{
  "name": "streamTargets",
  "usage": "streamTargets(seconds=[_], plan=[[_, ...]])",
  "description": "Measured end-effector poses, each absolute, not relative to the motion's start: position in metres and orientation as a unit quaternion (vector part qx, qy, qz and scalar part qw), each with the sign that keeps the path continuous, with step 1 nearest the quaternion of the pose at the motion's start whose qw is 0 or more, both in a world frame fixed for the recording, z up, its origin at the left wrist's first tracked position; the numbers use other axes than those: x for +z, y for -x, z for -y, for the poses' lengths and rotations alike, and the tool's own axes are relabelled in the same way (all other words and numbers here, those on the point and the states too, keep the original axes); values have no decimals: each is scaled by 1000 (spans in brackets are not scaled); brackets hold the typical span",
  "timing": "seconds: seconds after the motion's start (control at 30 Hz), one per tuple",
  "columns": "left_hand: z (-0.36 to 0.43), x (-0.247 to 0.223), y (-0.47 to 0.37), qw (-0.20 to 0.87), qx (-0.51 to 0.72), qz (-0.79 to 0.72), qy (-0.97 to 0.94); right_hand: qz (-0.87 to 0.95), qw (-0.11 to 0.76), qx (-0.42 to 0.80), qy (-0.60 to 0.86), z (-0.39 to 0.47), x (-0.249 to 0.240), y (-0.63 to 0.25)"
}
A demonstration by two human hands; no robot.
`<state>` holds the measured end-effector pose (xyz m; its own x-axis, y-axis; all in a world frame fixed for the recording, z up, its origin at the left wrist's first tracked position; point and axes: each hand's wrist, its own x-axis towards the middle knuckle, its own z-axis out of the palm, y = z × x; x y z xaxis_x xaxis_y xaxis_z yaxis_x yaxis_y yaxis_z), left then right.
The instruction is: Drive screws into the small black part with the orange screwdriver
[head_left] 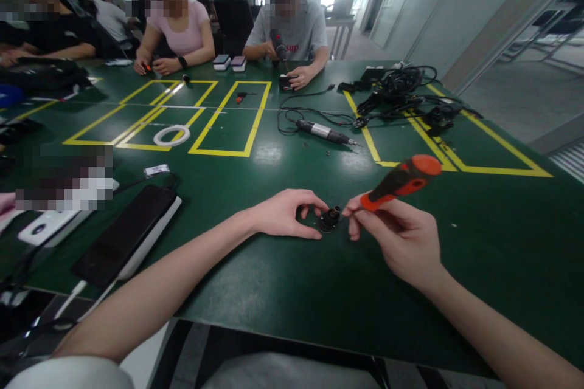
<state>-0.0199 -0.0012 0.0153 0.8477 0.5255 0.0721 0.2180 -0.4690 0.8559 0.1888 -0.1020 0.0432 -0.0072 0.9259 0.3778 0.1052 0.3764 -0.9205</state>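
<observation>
My right hand (406,237) is closed on a screwdriver (401,182) with an orange and dark handle. The handle slants up to the right, and the shaft is mostly hidden by my fingers, its tip end close to a small black part. That black part (329,219) has a wide round base and a narrower brownish neck, and it sits tilted on the green table (274,279). My left hand (287,213) curls around it from the left, thumb in front and index finger behind, fingertips at its edge.
Beyond my hands lies a corded electric screwdriver (323,132). A tangle of black cables (396,94) is at the back right, a white ring (171,135) at the left. A black phone-like device (128,231) lies beside my left forearm. Across the table, a person holds a power drill (278,44).
</observation>
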Motion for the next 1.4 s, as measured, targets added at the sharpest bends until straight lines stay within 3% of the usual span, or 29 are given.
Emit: streamTargets(seconds=[0.27,1.4], plan=[[6,11,15,374,173,-229,-882,590,588,358,422,101,37,-188],[13,13,13,237,143,-224,-935,592,582,388,401,100,39,-191]])
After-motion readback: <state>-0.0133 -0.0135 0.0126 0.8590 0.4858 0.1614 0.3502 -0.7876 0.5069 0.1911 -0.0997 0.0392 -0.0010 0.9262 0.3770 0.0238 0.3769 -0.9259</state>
